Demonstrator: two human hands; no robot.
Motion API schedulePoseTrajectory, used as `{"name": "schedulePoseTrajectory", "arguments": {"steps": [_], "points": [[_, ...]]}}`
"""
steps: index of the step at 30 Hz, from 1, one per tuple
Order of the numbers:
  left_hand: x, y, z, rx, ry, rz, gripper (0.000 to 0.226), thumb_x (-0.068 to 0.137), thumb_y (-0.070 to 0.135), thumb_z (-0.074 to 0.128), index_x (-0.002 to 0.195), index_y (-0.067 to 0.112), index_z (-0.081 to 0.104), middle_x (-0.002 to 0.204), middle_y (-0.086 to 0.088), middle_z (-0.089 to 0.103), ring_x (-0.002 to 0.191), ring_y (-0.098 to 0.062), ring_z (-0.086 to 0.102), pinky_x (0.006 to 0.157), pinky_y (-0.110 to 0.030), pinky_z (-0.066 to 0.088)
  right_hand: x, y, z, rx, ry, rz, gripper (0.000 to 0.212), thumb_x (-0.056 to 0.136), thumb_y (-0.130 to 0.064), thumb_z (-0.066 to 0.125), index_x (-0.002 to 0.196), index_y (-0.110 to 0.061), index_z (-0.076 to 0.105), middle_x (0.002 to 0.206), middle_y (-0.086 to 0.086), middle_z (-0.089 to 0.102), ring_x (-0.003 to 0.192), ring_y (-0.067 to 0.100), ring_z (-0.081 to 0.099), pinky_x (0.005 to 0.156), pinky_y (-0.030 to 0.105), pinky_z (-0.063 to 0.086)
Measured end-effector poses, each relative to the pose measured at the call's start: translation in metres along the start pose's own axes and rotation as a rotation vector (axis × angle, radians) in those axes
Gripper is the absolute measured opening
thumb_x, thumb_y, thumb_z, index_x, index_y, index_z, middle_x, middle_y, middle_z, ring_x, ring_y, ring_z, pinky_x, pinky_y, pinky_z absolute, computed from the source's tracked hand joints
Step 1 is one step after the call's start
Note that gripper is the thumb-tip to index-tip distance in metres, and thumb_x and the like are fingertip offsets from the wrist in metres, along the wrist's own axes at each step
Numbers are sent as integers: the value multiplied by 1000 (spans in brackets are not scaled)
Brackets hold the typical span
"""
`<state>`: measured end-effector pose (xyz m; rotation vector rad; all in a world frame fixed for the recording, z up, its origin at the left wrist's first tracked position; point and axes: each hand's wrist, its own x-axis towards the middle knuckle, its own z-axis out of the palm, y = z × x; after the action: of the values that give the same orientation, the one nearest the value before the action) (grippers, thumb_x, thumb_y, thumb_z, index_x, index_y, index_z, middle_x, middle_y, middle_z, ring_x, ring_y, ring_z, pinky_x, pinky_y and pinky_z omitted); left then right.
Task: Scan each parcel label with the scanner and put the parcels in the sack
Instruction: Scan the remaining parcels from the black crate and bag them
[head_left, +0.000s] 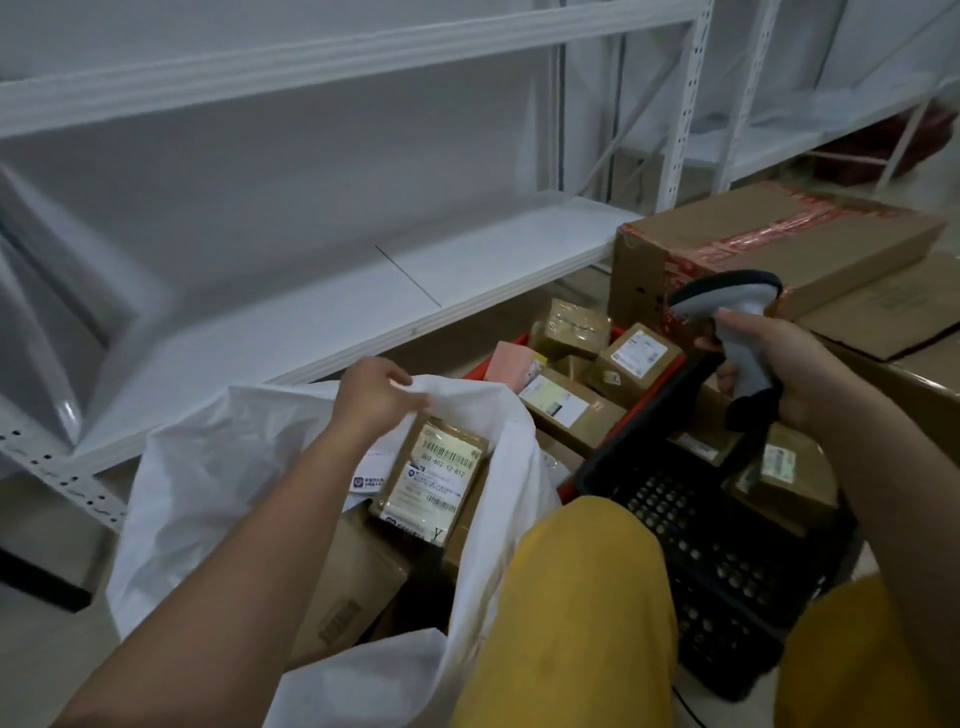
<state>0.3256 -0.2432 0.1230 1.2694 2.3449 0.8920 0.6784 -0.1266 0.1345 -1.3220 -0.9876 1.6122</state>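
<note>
A white sack (208, 488) stands open in front of me. Inside it lies a small brown parcel (434, 480) with its barcode label facing up, on top of other cardboard parcels. My left hand (371, 397) is at the sack's far rim, just above that parcel, with its fingers on the white fabric. My right hand (779, 364) grips the handle of a grey scanner (737, 317), held up over the crates with its head pointing left. Several more labelled parcels (639, 358) lie in a red crate (483, 366) beyond the sack.
A black perforated crate (691, 525) sits between my knees and holds a few parcels (779, 467). Large cardboard boxes (779, 244) with red tape stand at the right. White metal shelving (363, 306) runs along the left and back. My yellow trousers (571, 597) fill the lower middle.
</note>
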Motion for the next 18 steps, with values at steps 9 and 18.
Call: {"name": "schedulePoseTrajectory", "arguments": {"steps": [9,18], "points": [[14,116,131,-79,-214,241,14,90,22,66,103,18,67,100,6,61,91,-5,56,80,-25,49,35,38,-58,-173,146,69,44,93,-44,61,117,-7,60,88,11,56,68,23,54,59,36,44],[25,178,383,32,-853,12,48,91,27,65,130,0,54,123,-20,59,108,-29,59,81,-32,49,103,61,-155,-127,271,-31,21,97,-34,59,105,-15,60,92,9,57,62,18,50,60,35,44]]}}
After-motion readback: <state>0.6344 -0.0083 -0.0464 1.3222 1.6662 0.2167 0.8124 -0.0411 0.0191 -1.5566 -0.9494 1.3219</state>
